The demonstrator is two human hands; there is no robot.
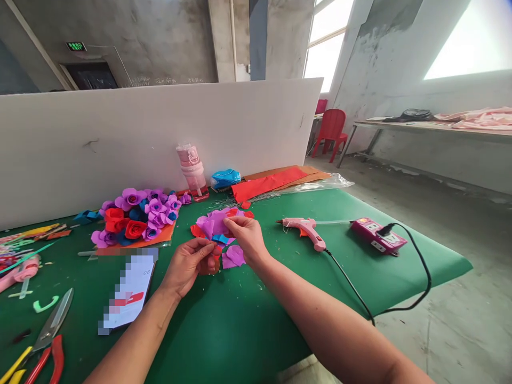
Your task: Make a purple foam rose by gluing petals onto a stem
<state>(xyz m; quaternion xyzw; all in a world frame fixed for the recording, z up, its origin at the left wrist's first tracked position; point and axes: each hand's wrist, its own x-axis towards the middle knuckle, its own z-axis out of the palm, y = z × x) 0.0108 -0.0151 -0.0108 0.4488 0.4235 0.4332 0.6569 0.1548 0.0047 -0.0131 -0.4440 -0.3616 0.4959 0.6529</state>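
Both hands work close together above a small heap of cut paper petals in the middle of the green table. My right hand (251, 238) is closed in a pinch on a purple paper petal (217, 221). To its left, my left hand (191, 265) is also pinched closed; what sits between its fingertips is too small and hidden to make out. A blue paper piece (220, 239) shows just beyond the left fingertips. Another purple petal (233, 257) lies on the table under the right hand, and red pieces show around the heap.
Finished paper flowers (136, 216) lie at the left, near a phone (134, 290) and scissors (54, 325). A pink glue gun (302, 225) and its cabled power strip (378, 234) lie right. A pink bottle (192, 173) and red sheets (268, 184) stand or lie behind, before a white board (152, 133).
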